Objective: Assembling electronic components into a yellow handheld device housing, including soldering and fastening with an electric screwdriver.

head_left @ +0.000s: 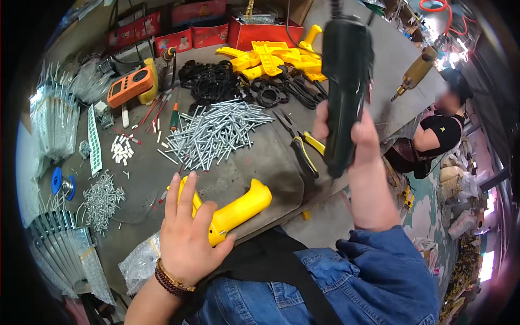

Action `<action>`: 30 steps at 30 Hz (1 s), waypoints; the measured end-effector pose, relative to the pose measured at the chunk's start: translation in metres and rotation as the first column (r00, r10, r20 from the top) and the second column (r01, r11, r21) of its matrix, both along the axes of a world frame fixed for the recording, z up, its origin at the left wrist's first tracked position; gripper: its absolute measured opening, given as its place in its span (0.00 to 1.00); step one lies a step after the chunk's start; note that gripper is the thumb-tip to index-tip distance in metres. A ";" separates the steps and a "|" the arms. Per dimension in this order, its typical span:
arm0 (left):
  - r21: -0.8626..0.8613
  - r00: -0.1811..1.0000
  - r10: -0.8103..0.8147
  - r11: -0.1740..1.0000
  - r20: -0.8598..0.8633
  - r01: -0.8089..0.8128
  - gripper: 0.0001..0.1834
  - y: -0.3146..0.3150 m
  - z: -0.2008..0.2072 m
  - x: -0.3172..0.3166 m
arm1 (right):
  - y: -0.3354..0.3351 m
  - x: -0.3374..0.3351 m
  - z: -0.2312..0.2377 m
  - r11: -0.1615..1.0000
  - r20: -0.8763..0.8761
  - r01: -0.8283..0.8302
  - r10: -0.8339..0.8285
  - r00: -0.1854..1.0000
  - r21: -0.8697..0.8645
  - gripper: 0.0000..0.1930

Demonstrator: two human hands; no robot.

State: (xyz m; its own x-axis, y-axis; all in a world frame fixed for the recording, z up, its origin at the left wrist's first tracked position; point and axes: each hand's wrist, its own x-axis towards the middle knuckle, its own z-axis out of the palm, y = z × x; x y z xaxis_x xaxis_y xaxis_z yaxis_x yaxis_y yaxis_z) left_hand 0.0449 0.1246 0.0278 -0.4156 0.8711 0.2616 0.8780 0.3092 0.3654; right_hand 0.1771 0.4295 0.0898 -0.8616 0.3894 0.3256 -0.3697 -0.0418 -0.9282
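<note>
1. The yellow pistol-grip housing lies by the near edge of the surface; the left hand is closed lightly on its left end, thumb on the near side and index finger across the top, the other fingers reaching out over it.
2. The right hand is clamped around a dark electric screwdriver, raised at the right part of the near edge, well apart from the housing; its bit cannot be made out.
3. A small metallic spot, seemingly a screw head, shows on the housing beside the left thumb; my judgement is that screw-fastening is the step in hand, though whether that screw is fully seated cannot be told.
4. If it needs driving, the next move calls for bringing the screwdriver to the housing, bit in line with the screw, while the left hand steadies the grip with its thumb clear of the bit.
5. If it is already tight, another fastener may be called for; long screws lie heaped mid-surface, small screws toward the left edge.
</note>
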 end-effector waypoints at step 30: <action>0.085 0.999 -0.014 0.996 -0.049 0.018 0.26 0.000 -0.008 0.003 | -0.074 0.029 -0.081 0.556 -0.200 -0.173 0.013 0.980 -0.813 0.21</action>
State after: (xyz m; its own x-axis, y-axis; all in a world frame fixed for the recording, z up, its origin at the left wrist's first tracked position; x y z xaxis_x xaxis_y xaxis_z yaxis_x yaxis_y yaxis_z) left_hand 0.0477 0.1247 0.0195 -0.3871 0.8509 0.3552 0.8998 0.2646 0.3469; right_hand 0.2060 0.3554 0.0090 -0.8790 0.4755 0.0336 -0.4479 -0.7996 -0.4000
